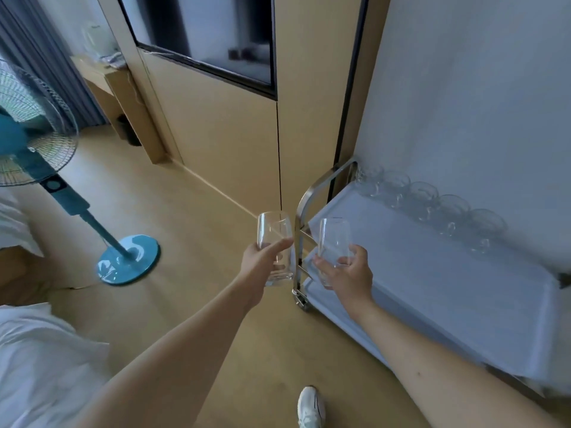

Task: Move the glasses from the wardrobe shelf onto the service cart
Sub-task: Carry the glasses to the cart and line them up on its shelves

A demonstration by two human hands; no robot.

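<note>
My left hand grips a clear tall glass upright, just left of the service cart's chrome handle. My right hand holds a second clear glass upright over the left end of the cart's white top shelf. Several clear glasses stand in a row along the far edge of that shelf, against the white wall. The wardrobe shelf itself is not in view.
A blue pedestal fan stands on the wooden floor at the left, its round base near a bed with white linen. Beige wood panels with a dark screen rise ahead. My white shoe is by the cart.
</note>
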